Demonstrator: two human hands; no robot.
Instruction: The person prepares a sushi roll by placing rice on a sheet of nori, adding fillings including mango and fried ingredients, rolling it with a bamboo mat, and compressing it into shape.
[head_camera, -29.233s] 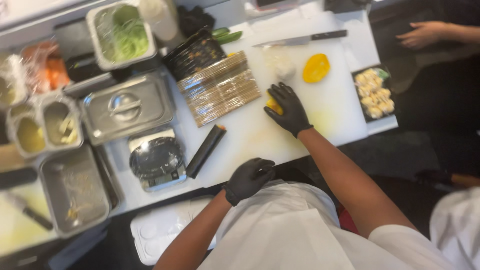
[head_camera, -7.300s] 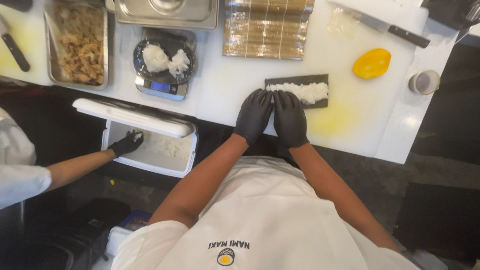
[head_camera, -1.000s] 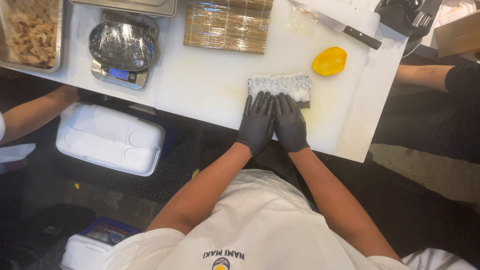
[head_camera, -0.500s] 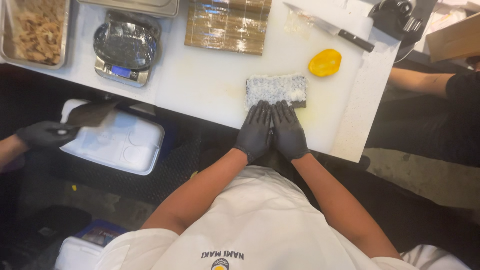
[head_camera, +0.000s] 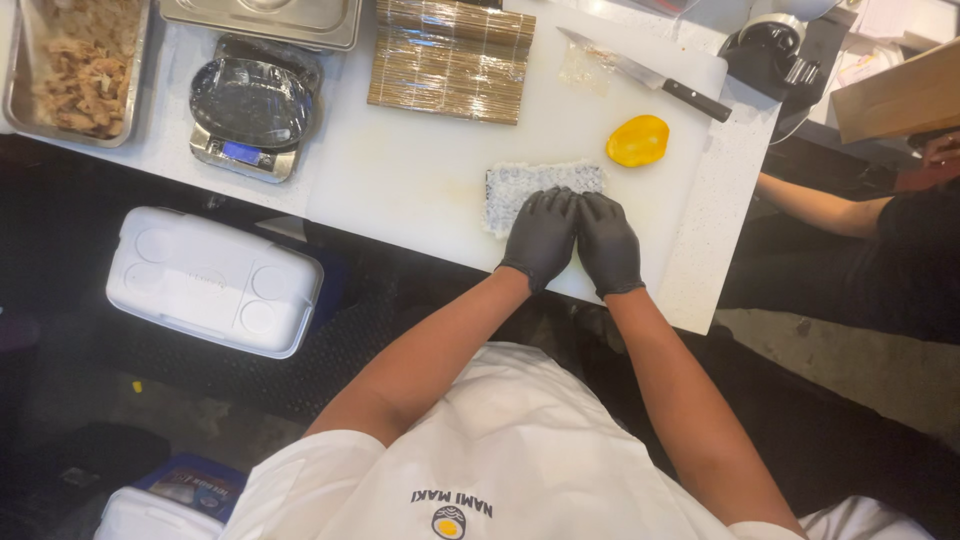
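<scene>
On the white cutting board (head_camera: 420, 175), near its front edge, lies the rice sheet (head_camera: 520, 187); left hand (head_camera: 541, 236) and right hand (head_camera: 608, 243), black-gloved, rest flat and open on its near edge, side by side, gripping nothing; uneven pressing could tear the sheet or bunch the rice; long axis runs along the board's front edge; yellow sponge (head_camera: 637, 140) and knife (head_camera: 648, 75) beyond.

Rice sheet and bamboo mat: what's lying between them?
Nothing; the head view shows only bare white cutting board between the rice sheet and the bamboo mat.
</scene>
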